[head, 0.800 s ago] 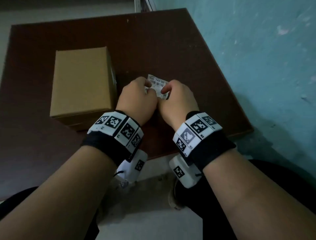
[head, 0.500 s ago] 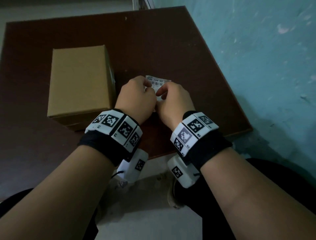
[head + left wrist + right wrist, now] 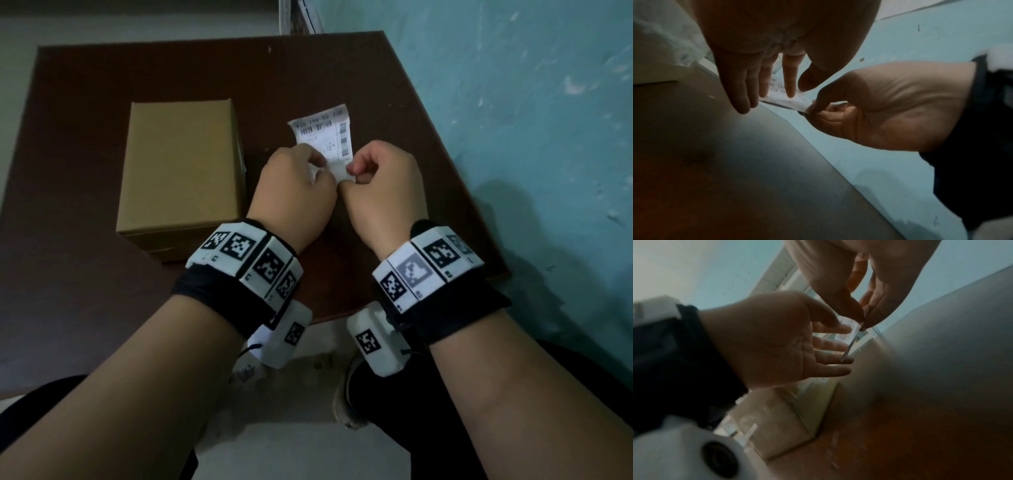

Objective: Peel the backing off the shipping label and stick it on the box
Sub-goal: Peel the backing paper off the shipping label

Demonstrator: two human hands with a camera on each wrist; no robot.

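Observation:
A white shipping label printed with barcodes is held above the dark table, its far end tilted away from me. My left hand pinches its near left edge and my right hand pinches the near right corner. The left wrist view has the label between thumb and fingers of the left hand, with the right hand pinching its lower corner. Seen edge-on in the right wrist view, the label sits between both hands. A closed brown cardboard box stands left of the hands.
The table's right edge runs along a teal wall. The near table edge lies under my wrists, with pale floor and a shoe below. In the right wrist view the box is low beside the left wrist.
Both hands have lifted the label and tilted it up, so more of its printed face shows beyond the fingers. The box has not moved on the table.

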